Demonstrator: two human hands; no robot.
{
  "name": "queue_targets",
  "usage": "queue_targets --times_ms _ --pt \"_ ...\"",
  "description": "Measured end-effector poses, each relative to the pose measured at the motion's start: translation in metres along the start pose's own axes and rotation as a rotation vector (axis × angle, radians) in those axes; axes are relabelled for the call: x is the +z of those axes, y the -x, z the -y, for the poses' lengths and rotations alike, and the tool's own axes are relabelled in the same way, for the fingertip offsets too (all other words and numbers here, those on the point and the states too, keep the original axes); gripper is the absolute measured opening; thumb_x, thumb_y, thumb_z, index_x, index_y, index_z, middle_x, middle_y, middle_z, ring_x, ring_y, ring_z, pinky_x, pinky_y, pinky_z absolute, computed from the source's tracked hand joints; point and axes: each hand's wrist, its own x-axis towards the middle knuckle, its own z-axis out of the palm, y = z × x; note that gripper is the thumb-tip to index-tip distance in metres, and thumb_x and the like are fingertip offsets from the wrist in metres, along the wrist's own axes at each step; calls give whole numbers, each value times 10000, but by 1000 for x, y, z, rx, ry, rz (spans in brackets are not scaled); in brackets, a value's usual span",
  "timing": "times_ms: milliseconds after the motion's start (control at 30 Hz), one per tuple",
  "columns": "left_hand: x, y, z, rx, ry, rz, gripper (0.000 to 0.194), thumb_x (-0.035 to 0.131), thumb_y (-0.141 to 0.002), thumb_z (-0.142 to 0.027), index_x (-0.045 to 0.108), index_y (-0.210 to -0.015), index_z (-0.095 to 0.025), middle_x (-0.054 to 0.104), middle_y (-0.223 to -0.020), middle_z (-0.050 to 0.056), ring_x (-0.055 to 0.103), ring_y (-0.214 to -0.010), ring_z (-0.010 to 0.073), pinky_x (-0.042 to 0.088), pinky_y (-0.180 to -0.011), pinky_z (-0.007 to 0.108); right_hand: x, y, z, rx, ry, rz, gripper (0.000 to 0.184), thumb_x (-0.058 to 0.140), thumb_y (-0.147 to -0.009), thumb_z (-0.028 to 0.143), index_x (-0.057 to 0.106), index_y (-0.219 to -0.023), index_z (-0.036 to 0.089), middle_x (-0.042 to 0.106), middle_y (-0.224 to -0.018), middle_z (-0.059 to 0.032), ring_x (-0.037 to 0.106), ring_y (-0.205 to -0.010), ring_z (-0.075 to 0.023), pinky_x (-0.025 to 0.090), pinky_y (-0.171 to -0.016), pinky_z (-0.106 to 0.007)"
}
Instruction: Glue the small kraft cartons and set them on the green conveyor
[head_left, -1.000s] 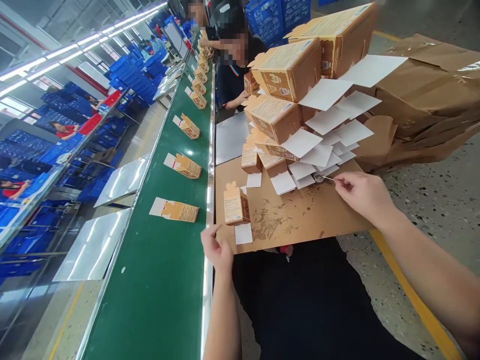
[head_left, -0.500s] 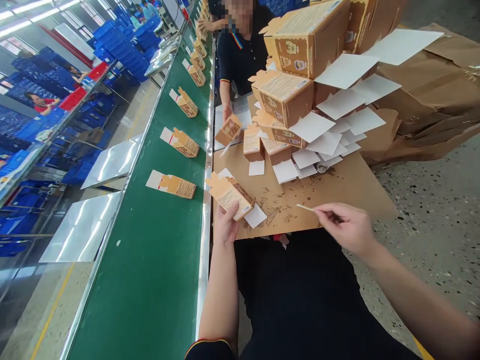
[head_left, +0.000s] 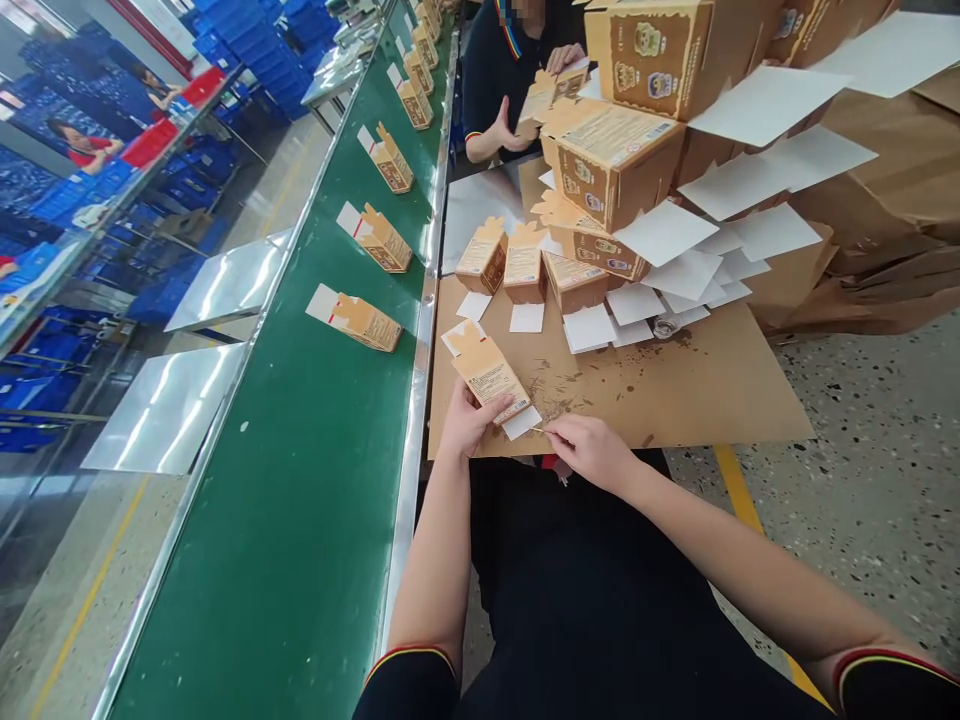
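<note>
My left hand (head_left: 463,422) is closed on the lower left side of a small brown printed carton (head_left: 489,372), thumb across its printed face. The carton is tilted just above the cardboard sheet (head_left: 720,390). A white flap (head_left: 523,424) sticks out from its lower end. In my right hand (head_left: 594,452), thumb and fingers pinch a thin stick (head_left: 538,430). Its tip is at the flap's edge; whether they touch I cannot tell. A small round clear container (head_left: 664,326) sits by the stacked cartons (head_left: 600,165), whose white flaps fan out to the right.
A green conveyor belt (head_left: 300,520) runs along the left, carrying a row of cartons (head_left: 367,322). Across the table, a co-worker's hands (head_left: 504,132) handle another carton. Brown wrapping paper (head_left: 885,220) lies at the right. Dark stains mark the cardboard.
My left hand has taken hold of the carton and lifted it. My right hand has brought the stick from the round container left to the flap. The co-worker has set a carton by the stack.
</note>
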Motion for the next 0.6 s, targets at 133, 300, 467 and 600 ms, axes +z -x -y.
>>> queue_targets --times_ms 133,300,467,600 --pt "4 14 9 92 -66 -31 873 1113 -629 -508 653 -1325 -251 808 -1322 146 803 -1249 368 658 -1090 578 -20 8 6 55 -53 -101 261 595 -1089 198 814 -957 252 809 -845 -46 716 -677 -186 620 -684 -311" --pt "11 36 21 176 -224 -84 896 1119 -643 -427 664 -1395 -248 787 -1332 157 772 -1308 379 621 -1148 575 -58 34 9 185 -50 -282 220 667 -1052 246 832 -910 269 785 -772 -16 679 -595 -163 570 -573 -286" --pt "11 46 26 164 -253 -111 731 1099 -688 -400 696 -1277 -240 781 -1276 155 759 -1326 382 582 -1182 600 -77 54 10 264 -25 -331 234 692 -1061 335 841 -887 284 750 -713 -11 662 -586 -171 562 -555 -303" --pt "15 45 28 154 -270 -117 627 1082 -715 -381 704 -1197 -249 788 -1232 143 764 -1314 372 580 -1189 597 -76 56 16 286 -31 -315 254 680 -1078 368 847 -904 289 766 -733 -15 665 -587 -173 579 -558 -310"
